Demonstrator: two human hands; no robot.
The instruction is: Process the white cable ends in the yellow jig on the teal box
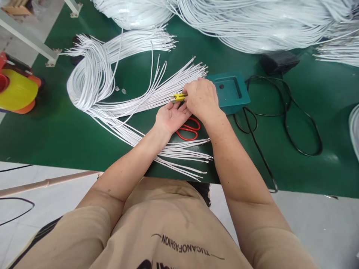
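My right hand (202,98) is closed around a small yellow utility knife (178,98), its metal end pointing left. Just below it, my left hand (173,117) lies palm up with fingers stretched out, their tips reaching under the right hand. Nothing is visible on the left palm. Behind both hands fans a bundle of white cables (157,95), its ends near the right hand. Red-handled scissors (188,130) rest on the green table, partly covered by the left hand. More white cable ends (182,151) spread out under the left forearm.
Right of my hands stands a teal box (231,91) with a recessed top. A black cord (286,108) loops beside it, near a black block (280,61). Large white cable bundles (260,26) fill the far side. A yellow and orange object (19,89) is at left.
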